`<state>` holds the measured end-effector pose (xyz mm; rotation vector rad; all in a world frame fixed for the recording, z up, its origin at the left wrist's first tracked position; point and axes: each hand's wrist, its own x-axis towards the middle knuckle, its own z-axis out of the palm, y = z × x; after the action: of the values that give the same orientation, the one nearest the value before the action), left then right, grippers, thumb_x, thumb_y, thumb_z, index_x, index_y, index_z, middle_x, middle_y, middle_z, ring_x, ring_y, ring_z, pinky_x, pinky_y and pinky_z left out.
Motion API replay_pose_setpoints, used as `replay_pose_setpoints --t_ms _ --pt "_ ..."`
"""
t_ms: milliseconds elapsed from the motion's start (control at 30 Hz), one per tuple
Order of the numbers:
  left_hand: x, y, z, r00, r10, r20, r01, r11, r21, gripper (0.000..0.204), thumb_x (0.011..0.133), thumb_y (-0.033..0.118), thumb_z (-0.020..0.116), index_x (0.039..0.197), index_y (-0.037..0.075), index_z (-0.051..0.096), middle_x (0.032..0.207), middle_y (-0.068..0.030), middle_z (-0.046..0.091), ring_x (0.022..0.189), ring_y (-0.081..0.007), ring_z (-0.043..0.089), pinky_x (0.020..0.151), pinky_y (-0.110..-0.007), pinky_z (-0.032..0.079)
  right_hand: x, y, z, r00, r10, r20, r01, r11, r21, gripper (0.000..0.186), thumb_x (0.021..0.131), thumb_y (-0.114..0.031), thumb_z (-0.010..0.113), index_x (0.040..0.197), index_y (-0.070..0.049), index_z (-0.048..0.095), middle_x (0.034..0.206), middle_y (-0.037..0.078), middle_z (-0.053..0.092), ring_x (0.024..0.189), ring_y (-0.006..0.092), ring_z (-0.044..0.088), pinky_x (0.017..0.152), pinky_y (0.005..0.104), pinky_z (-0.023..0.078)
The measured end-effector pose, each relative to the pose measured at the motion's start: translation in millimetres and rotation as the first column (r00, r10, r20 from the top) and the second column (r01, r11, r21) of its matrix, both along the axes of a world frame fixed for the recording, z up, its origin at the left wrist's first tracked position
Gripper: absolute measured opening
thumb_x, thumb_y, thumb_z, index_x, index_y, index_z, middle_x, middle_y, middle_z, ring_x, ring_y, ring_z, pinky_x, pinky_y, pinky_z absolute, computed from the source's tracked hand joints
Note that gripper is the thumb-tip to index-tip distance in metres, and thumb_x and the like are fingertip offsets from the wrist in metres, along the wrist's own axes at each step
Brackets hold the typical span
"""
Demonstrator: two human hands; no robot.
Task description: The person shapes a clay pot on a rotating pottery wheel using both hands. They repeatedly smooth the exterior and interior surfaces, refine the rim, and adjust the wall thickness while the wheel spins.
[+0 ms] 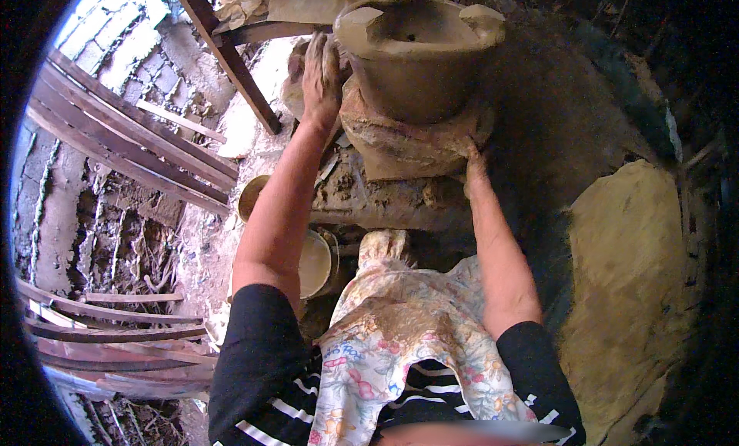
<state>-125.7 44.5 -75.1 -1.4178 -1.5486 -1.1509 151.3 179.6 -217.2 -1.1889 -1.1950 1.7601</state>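
Observation:
A wet clay stove point(419, 80), round with raised lugs on its rim and a small dark hole inside, stands on a clay-smeared, sack-like covered base point(412, 149). My left hand point(322, 80) is at the left side of the stove, its fingers stretched out. It lies against or over a brownish lump point(295, 80); whether it touches the stove wall, I cannot tell. My right hand point(476, 162) is at the right edge of the base, below the stove. Its fingers are in shadow and mostly hidden.
A bucket point(317, 265) of muddy liquid stands left of my clay-stained foot point(385, 247). Beside my left forearm is a small bowl point(252, 196). A wooden post point(231, 61) slants at upper left, near wooden slats point(138, 130). A tan sheet point(627, 276) lies at right.

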Motion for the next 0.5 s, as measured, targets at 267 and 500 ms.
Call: replay_pose_setpoints --t_ms 267,500 --pt "48.3 52.7 90.2 0.956 0.046 0.289 -0.107 0.974 0.202 0.051 0.092 0.036 0.039 0.127 -0.002 0.041 0.128 -0.0219 0.044 0.121 -0.0359 0.038 0.101 -0.038 0.030 2.5 -35.8 39.4 0.998 -0.061 -0.002 0.061 0.997 0.051 0.086 0.075 -0.055 0.058 0.140 -0.012 0.022 0.140 0.010 0.028 0.128 0.0290 0.026 0.099 0.0506 0.029" --pt "43.7 48.6 85.2 0.994 -0.064 0.088 0.052 0.991 0.126 0.045 0.089 0.025 0.045 0.127 0.001 0.043 0.128 -0.0162 0.046 0.121 -0.0332 0.040 0.104 -0.039 0.028 3.2 -35.5 44.4 0.999 -0.006 -0.035 0.006 1.000 0.015 0.083 0.077 -0.051 0.058 0.140 -0.012 0.021 0.139 0.009 0.030 0.124 0.0271 0.031 0.098 0.0466 0.031"
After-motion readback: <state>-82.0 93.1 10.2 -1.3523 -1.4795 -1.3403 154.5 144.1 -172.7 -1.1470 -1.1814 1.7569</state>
